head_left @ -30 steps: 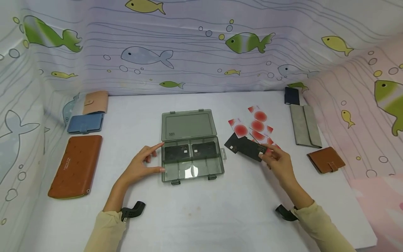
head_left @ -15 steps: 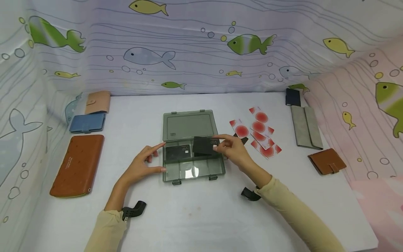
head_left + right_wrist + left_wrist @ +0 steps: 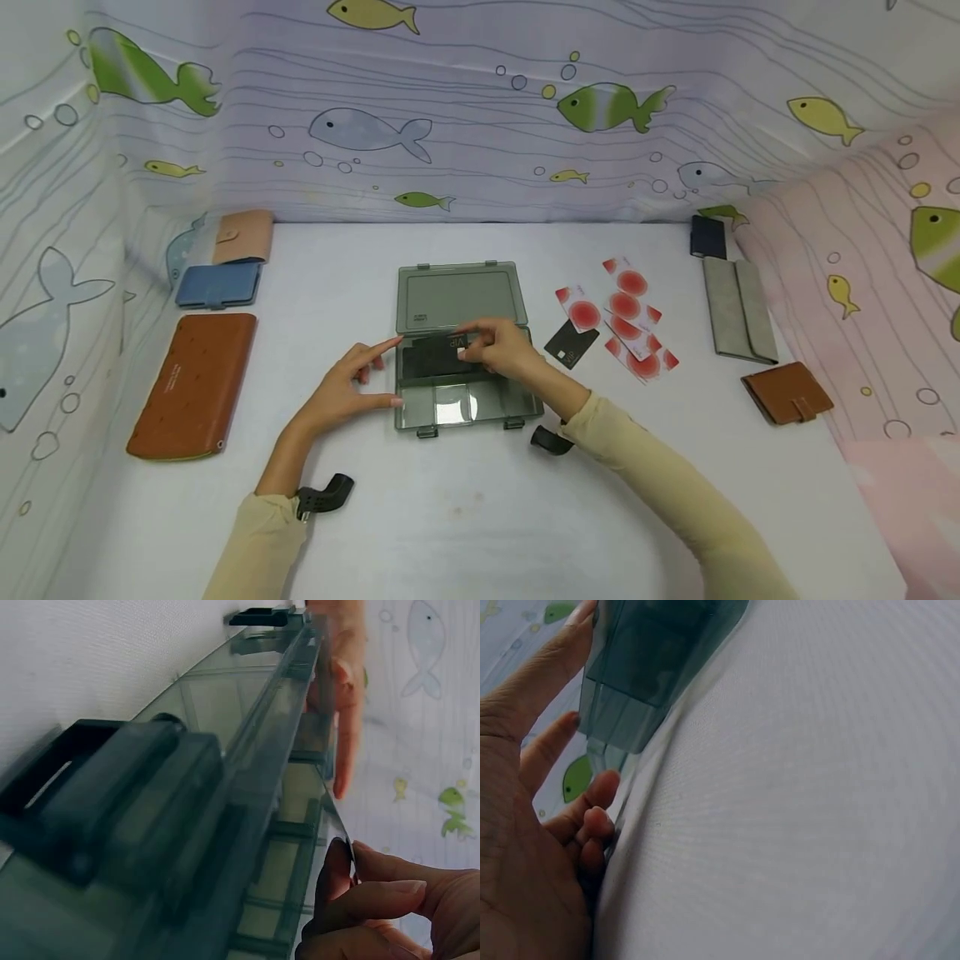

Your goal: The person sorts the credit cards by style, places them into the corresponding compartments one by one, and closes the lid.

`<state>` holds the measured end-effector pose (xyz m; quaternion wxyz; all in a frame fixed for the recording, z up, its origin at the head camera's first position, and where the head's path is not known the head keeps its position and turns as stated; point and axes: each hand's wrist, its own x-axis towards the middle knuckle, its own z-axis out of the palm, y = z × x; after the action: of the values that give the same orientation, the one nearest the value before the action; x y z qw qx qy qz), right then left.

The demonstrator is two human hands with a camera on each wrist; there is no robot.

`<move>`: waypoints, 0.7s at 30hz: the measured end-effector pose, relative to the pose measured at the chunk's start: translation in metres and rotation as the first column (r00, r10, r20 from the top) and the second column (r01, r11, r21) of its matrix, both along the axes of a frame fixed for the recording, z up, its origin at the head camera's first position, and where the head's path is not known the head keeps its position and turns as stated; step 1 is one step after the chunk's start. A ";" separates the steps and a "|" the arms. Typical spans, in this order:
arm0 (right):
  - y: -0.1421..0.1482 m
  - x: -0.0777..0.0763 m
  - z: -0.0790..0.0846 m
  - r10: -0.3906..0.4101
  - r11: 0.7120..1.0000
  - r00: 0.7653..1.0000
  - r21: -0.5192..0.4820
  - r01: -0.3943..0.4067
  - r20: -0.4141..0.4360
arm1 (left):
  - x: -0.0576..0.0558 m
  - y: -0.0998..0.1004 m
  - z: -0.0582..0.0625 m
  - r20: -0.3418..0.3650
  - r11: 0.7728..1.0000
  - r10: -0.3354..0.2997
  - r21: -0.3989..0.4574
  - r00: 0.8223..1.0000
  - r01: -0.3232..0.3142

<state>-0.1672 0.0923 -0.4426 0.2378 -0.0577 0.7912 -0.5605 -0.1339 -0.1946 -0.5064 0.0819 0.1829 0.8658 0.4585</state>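
On the table lies a translucent grey-green compartment box (image 3: 461, 298), its lid folded back. My left hand (image 3: 339, 390) braces its left side, with thumb and forefinger spread and touching the edge; in the left wrist view the forefinger meets the box (image 3: 634, 690). My right hand (image 3: 501, 348) pinches a black VIP card (image 3: 435, 354) between thumb and fingers, over the rear left compartment. In the right wrist view this card (image 3: 341, 817) is seen edge-on, tilted against the compartments. My right hand covers the rear right compartment.
Right of the box lie a loose black card (image 3: 572, 344) and several red-and-white cards (image 3: 626, 307). A brown wallet (image 3: 787, 393), a grey folder (image 3: 738, 308) and a navy booklet (image 3: 707, 237) line the right side. At left are a brown pouch (image 3: 195, 383), a blue wallet (image 3: 217, 285) and a tan wallet (image 3: 243, 236).
My right hand has carried the black card leftward from the loose cards to over the box's rear left compartment. My left hand stays at the box's left side.
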 end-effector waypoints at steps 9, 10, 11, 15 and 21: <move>-0.020 -0.001 -0.006 0.029 0.993 0.998 0.117 -0.022 -0.064 | 0.009 0.013 0.039 0.028 1.000 -0.015 0.010 0.999 0.015; -0.022 -0.001 -0.006 0.029 0.991 0.997 0.134 -0.019 -0.072 | 0.010 0.013 0.042 0.033 1.000 -0.013 0.008 0.999 0.013; -0.024 0.000 -0.006 0.030 0.988 0.996 0.151 -0.017 -0.083 | 0.011 0.014 0.043 0.033 1.000 -0.013 0.007 0.999 0.013; -0.025 0.004 -0.004 0.028 0.980 0.991 0.197 -0.003 -0.128 | 0.011 0.014 0.045 0.032 1.000 -0.010 0.011 0.999 0.009; -0.019 0.011 0.003 0.029 0.962 0.978 0.271 0.029 -0.206 | 0.007 0.010 0.025 0.021 1.000 -0.002 0.018 1.000 0.002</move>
<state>-0.1565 0.0733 -0.4400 0.1592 -0.0827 0.8814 -0.4370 -0.1268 -0.1850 -0.4811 0.0897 0.1797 0.8605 0.4681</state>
